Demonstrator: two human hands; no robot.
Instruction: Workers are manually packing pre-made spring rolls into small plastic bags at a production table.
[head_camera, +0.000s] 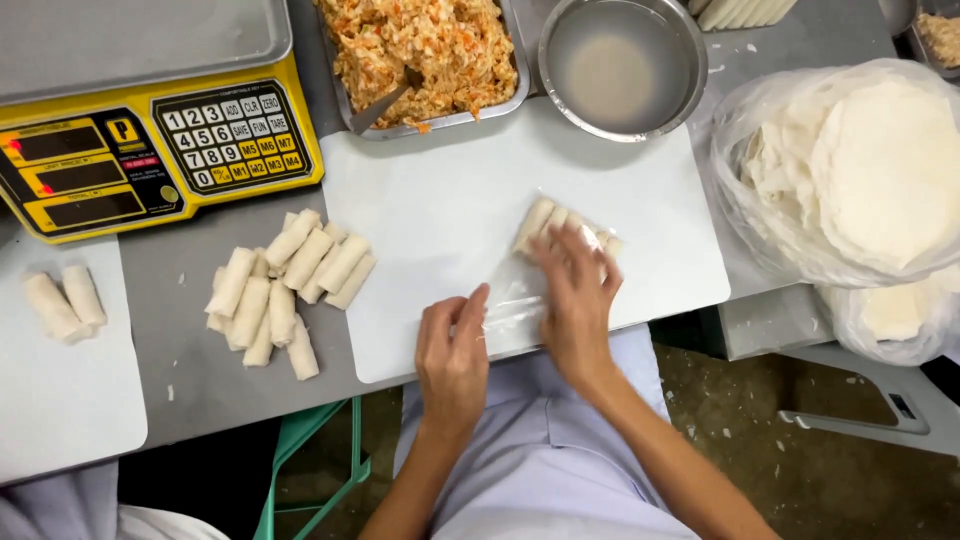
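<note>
A pile of finished rolls (283, 290) is seen on the grey table (180, 270), left of the white cutting board (430, 210) — a dozen or so, judged as completed work. Two more rolls (65, 305) are laid on a second white board (60, 400) at far left. One roll in progress (560, 228) is lying on the cutting board, its translucent wrapper (515, 305) partly spread toward the near edge; the rolling is judged about half done, with the tail of the wrapper not yet wound up.

The right hand (578, 300) is laid over the roll, fingers (560, 255) spread and pressed flat on it — no closed grip. The left hand (452, 350) is rested open on the wrapper's near-left corner, just beside the right hand, fingertips touching the sheet.

Plenty is left: a metal tray of orange shredded filling (425, 50) with a utensil in it, a bag of round wrappers (860, 170) at right, a bowl of cloudy liquid (620, 65). A yellow scale (150, 110) is set at upper left.
</note>
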